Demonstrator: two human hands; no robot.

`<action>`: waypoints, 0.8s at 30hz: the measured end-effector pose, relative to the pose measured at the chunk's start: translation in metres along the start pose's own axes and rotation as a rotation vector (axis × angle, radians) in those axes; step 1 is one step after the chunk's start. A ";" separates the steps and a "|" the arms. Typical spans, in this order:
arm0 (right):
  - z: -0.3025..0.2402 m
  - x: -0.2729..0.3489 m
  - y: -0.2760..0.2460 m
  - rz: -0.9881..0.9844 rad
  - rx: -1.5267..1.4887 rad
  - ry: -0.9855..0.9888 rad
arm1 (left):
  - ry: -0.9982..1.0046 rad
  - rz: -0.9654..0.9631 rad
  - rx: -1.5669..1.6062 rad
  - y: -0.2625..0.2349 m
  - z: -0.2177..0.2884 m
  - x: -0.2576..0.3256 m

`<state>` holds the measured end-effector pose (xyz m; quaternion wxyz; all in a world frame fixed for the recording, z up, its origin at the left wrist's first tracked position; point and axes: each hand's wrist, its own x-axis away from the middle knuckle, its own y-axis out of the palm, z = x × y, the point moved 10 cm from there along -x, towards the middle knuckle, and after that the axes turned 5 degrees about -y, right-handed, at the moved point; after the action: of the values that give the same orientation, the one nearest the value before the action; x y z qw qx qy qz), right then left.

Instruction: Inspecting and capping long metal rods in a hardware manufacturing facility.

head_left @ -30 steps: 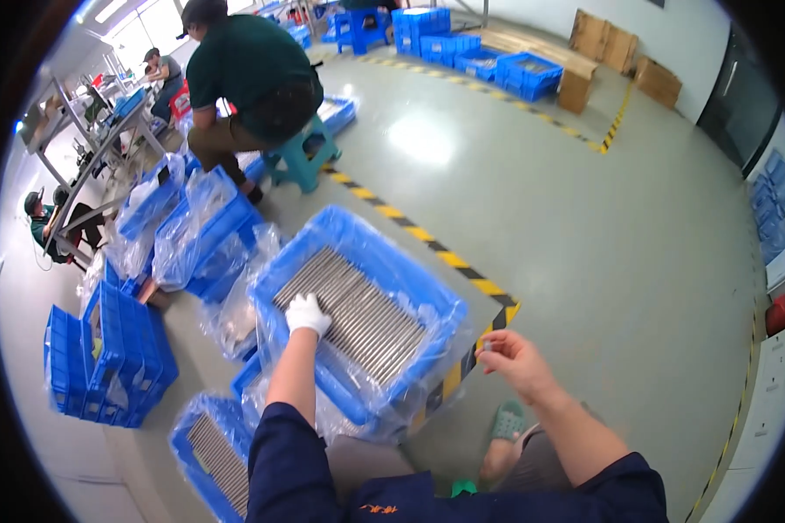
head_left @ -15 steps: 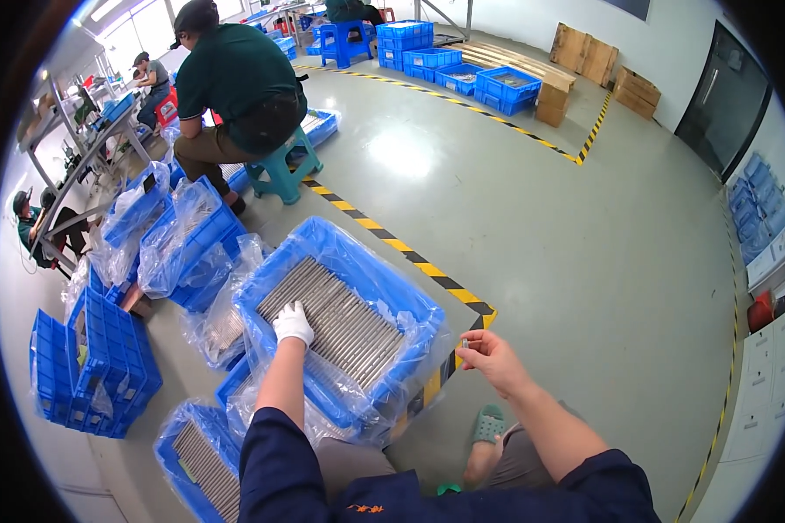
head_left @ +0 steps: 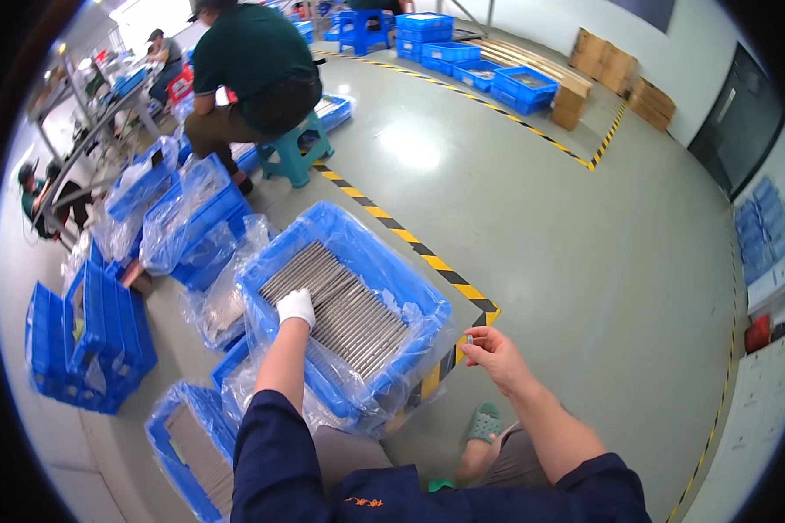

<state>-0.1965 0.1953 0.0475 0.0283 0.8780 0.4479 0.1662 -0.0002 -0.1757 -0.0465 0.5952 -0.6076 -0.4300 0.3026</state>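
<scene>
In front of me stands a blue plastic crate (head_left: 419,301), lined with clear plastic and filled with rows of thin metal rods (head_left: 358,336). My left hand (head_left: 296,308), in a white glove, rests on the rods near the crate's left side. Its fingers are curled downward, and what they grip, if anything, is hidden. Bare and to the right of the crate, my right hand (head_left: 494,356) pinches a small shiny metal piece (head_left: 469,339) between thumb and fingertips. That piece is too small to make out its exact kind.
A lower crate of rods (head_left: 179,444) lies at the near left, beside stacked blue crates (head_left: 105,340). Bagged crates (head_left: 192,218) stand farther left. A co-worker (head_left: 253,70) sits on a teal stool (head_left: 298,157). Black-and-yellow floor tape (head_left: 427,253) runs behind the crate.
My left hand's fingers, spread over the rods before, are now drawn in more tightly. My right hand still pinches the small metal piece. The whole view has shifted slightly.
</scene>
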 end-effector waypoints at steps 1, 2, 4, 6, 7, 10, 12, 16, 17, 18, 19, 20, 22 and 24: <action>-0.001 0.000 0.000 0.002 0.000 0.000 | -0.009 -0.001 0.014 0.000 -0.001 0.001; -0.001 0.000 -0.001 0.009 0.019 0.000 | -0.009 0.015 0.033 -0.001 -0.001 0.003; 0.000 0.000 -0.005 0.048 0.066 0.021 | -0.023 0.010 0.039 -0.001 -0.003 0.005; 0.000 -0.001 -0.003 0.037 0.079 0.024 | 0.011 -0.006 0.009 -0.001 0.001 0.007; 0.002 -0.001 -0.002 0.040 0.090 0.033 | 0.025 -0.007 -0.013 -0.003 0.001 0.007; 0.007 -0.003 0.002 0.037 0.102 0.043 | 0.064 0.087 -0.087 -0.022 0.008 0.004; 0.011 -0.004 0.005 0.040 0.129 0.047 | 0.088 0.154 -0.106 -0.041 0.013 0.001; 0.013 -0.007 0.012 0.048 0.160 0.027 | 0.124 0.093 -0.120 -0.068 0.022 -0.004; 0.014 -0.007 0.014 0.049 0.168 0.030 | 0.144 0.102 -0.120 -0.075 0.022 0.001; 0.014 -0.007 0.016 0.049 0.176 0.031 | 0.148 0.079 -0.096 -0.080 0.019 0.005; 0.014 -0.006 0.018 0.047 0.183 0.030 | 0.149 0.106 -0.036 -0.089 0.013 0.013; 0.015 -0.005 0.019 0.054 0.183 0.041 | 0.148 0.133 0.021 -0.097 0.006 0.022; 0.016 -0.003 0.022 0.047 0.180 0.054 | 0.130 0.142 0.168 -0.106 -0.012 0.041; 0.022 0.000 0.026 0.041 0.077 0.097 | 0.098 0.126 0.347 -0.110 -0.031 0.059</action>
<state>-0.1699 0.1819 0.0319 -0.0307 0.8784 0.4366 0.1920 0.0353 -0.1467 0.0738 0.6911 -0.5357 -0.3030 0.3789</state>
